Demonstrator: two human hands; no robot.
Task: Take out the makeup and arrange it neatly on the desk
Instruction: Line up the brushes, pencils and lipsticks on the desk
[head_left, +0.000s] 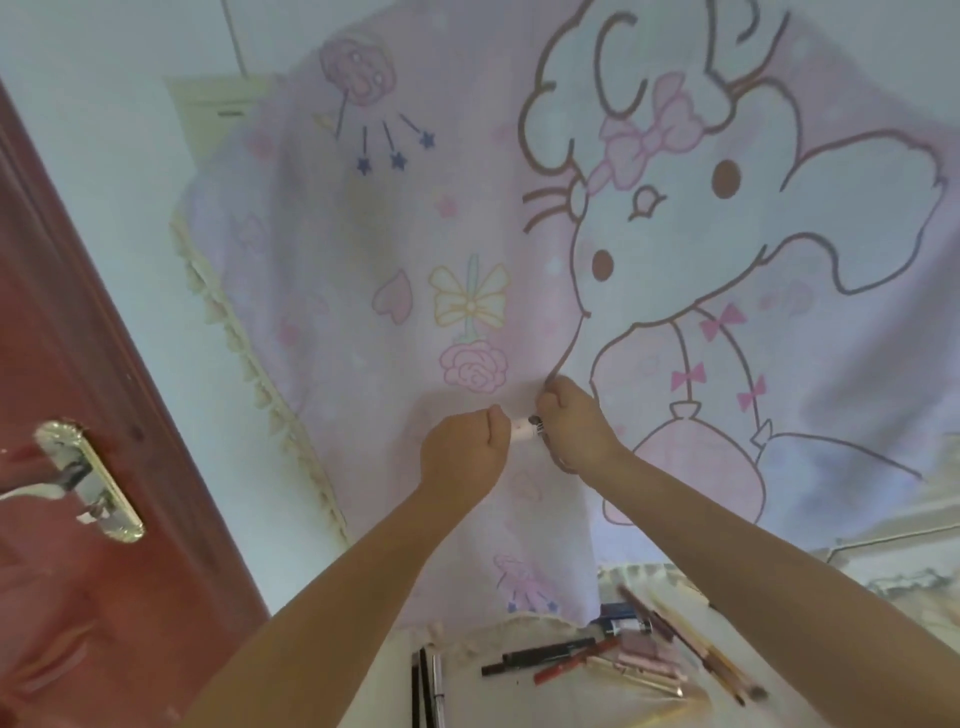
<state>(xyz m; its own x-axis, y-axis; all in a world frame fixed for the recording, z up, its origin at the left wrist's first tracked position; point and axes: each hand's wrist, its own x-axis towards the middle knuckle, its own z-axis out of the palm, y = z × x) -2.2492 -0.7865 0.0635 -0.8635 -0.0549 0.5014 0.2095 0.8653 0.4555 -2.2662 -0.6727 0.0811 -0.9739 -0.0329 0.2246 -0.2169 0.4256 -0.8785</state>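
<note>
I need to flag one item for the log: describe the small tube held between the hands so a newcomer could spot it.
Start at the big pink cartoon cloth on the wall; below the printed rose, the two fists meet. The small white tube bridges left hand and right hand. Unlike the pencils lying on the desk below, it is short, stubby and held up.

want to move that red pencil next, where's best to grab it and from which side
Grip the red pencil near its middle, fingers coming from above, across its width. It lies flat on the desk, slanting up to the right, with a black pen just above it and pale sticks close below, so only the top is free. Both hands are busy with a small white tube.
</note>
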